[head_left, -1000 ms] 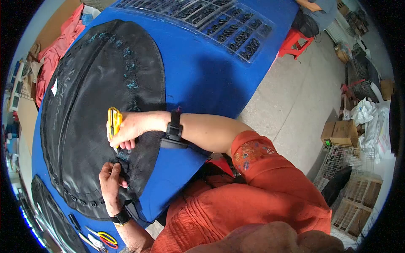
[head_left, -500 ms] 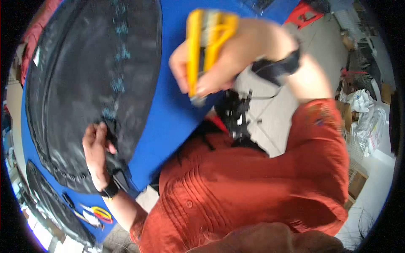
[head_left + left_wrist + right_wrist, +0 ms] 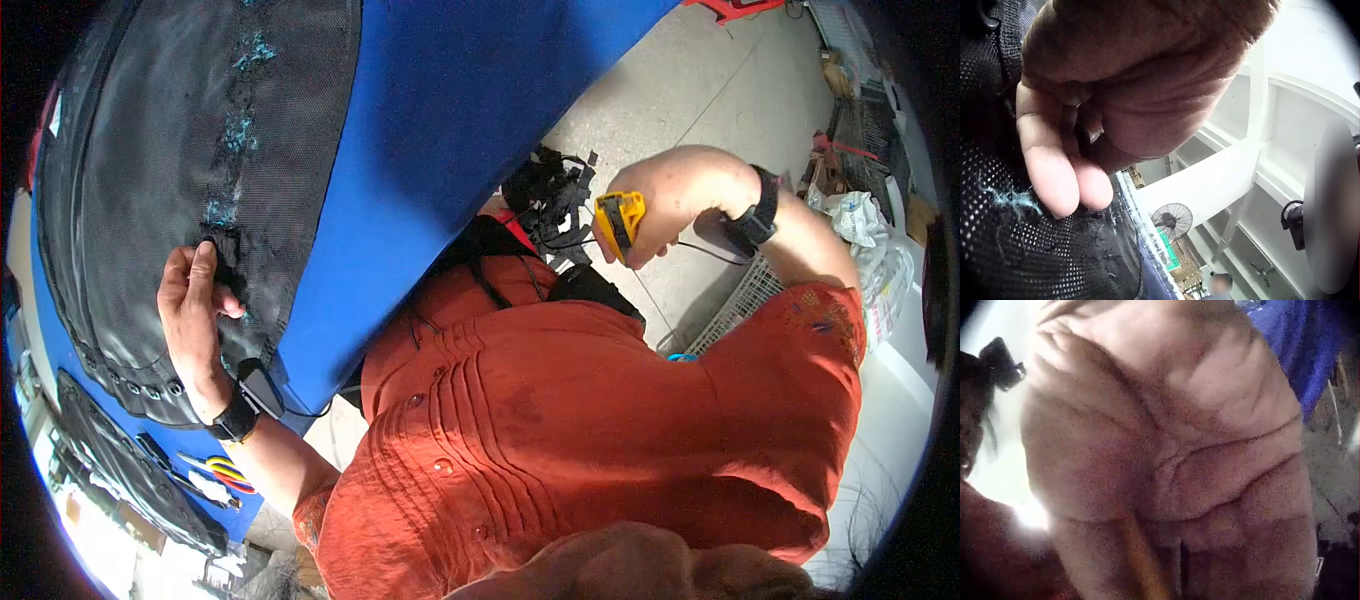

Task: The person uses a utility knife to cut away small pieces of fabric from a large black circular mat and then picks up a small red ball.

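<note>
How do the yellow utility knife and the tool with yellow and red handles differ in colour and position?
The yellow utility knife is gripped in the bare right hand, away from the blue table; the tool with yellow and red handles lies on that table. The knife is yellow with a dark strip; the tool's handles add red. Both show yellow parts.

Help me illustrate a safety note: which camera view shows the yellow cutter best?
The head view: the yellow cutter shows bright and fairly sharp in the right hand. The right wrist view shows only a dim, blurry strip of it; the left wrist view shows none.
</note>
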A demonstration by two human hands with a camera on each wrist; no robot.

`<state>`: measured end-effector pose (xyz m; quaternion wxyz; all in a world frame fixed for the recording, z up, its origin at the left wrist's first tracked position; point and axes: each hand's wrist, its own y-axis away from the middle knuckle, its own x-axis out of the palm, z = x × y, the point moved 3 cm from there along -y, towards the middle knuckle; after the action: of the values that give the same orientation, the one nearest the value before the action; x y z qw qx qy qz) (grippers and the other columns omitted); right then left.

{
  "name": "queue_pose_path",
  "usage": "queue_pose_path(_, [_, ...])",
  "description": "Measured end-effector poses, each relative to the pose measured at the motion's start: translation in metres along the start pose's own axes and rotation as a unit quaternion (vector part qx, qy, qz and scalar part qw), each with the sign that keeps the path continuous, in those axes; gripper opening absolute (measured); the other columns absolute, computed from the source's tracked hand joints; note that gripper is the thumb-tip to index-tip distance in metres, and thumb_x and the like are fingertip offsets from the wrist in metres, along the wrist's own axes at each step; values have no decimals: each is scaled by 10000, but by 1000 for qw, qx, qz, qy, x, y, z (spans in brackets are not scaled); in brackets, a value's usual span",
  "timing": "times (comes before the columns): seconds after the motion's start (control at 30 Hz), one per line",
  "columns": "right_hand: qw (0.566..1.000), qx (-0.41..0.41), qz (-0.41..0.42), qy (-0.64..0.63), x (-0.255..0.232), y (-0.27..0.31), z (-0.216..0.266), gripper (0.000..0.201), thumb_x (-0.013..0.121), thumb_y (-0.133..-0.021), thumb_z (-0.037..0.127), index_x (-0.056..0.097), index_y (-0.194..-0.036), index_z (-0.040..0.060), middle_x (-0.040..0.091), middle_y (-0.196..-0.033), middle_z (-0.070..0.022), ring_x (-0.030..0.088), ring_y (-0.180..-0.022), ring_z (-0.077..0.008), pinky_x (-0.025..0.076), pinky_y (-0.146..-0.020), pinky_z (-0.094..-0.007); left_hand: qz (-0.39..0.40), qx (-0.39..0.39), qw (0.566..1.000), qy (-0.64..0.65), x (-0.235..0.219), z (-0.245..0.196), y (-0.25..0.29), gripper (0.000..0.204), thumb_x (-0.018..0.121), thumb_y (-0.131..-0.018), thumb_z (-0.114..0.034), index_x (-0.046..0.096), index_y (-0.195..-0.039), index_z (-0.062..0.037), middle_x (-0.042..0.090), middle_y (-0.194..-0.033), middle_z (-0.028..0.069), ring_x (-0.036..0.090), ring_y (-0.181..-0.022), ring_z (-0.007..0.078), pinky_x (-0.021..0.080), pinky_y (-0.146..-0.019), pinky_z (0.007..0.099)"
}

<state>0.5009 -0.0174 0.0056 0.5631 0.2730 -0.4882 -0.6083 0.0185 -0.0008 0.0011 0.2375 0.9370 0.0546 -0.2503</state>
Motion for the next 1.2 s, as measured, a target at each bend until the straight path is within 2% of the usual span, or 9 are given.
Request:
queue_pose_path(0.17, [997,47,65,-9,21,-16,-26,298,840,-868,222,745,-1133,124,750,-884,-20,710,-739,-132,592,-633,-300,-1,0,1000,-2,0,-3,2,282,631,-1086,-284,583,-904,-73,537,-606,-23,521,-487,62,428,-494,227])
queue_pose_path(0.23, [998,39,45,-1,20,-12,-17,288,849,-873,222,750,-1121,116,752,-880,-17,711,-734,-128,588,-632,-298,1,4,1000,12,1,-3,1,283,628,-1085,-283,574,-904,-73,534,-605,-21,522,-481,66,432,-482,233])
queue_pose_path(0.43, [986,-148,-16,-76,-1,17,29,288,819,-896,256,748,-1097,63,775,-916,-38,694,-714,-113,563,-618,-272,11,6,999,33,-2,5,-3,280,619,-1085,-279,565,-908,-68,526,-602,-11,535,-465,88,442,-459,250])
queue_pose_path(0.6, [995,-94,-24,-37,-10,18,29,295,816,-909,256,742,-1107,50,745,-891,-20,674,-758,-86,544,-644,-258,32,16,998,54,-3,8,-5,264,608,-1091,-235,553,-901,-60,541,-603,-6,551,-457,88,471,-446,243])
queue_pose_path(0.7, [981,-190,-19,-44,-11,35,46,318,822,-925,274,736,-1129,45,743,-882,-16,671,-761,-81,541,-649,-256,30,17,997,66,-3,14,-7,231,651,-1071,-278,572,-926,-116,539,-584,-26,530,-442,83,452,-440,240])
queue_pose_path(0.83, [923,-357,-138,-43,-17,53,88,297,801,-966,223,718,-1191,48,752,-976,-32,685,-767,-93,557,-657,-267,41,12,997,69,-3,9,-8,248,606,-1087,-215,550,-897,-65,544,-597,-5,560,-450,92,478,-435,254])
queue_pose_path(0.97, [894,-396,-208,-12,-33,40,136,302,754,-1004,196,677,-1255,47,760,-1016,-67,703,-742,-101,587,-633,-256,43,9,997,70,-4,7,-7,239,613,-1082,-213,554,-896,-75,545,-589,-5,562,-445,99,474,-430,255])
queue_pose_path(1.17, [840,-510,-186,15,-36,22,209,359,734,-1009,204,635,-1310,35,737,-982,-59,706,-795,-117,603,-637,-270,55,0,995,79,-6,0,-4,246,633,-1072,-206,546,-869,-95,532,-606,-23,550,-440,93,468,-437,253])
queue_pose_path(1.2, [814,-545,-203,5,-35,21,222,296,734,-995,263,687,-1172,31,729,-885,-69,712,-729,-152,609,-595,-299,57,0,995,87,-6,1,-4,245,634,-1070,-201,545,-867,-96,529,-609,-26,549,-440,92,467,-436,253])
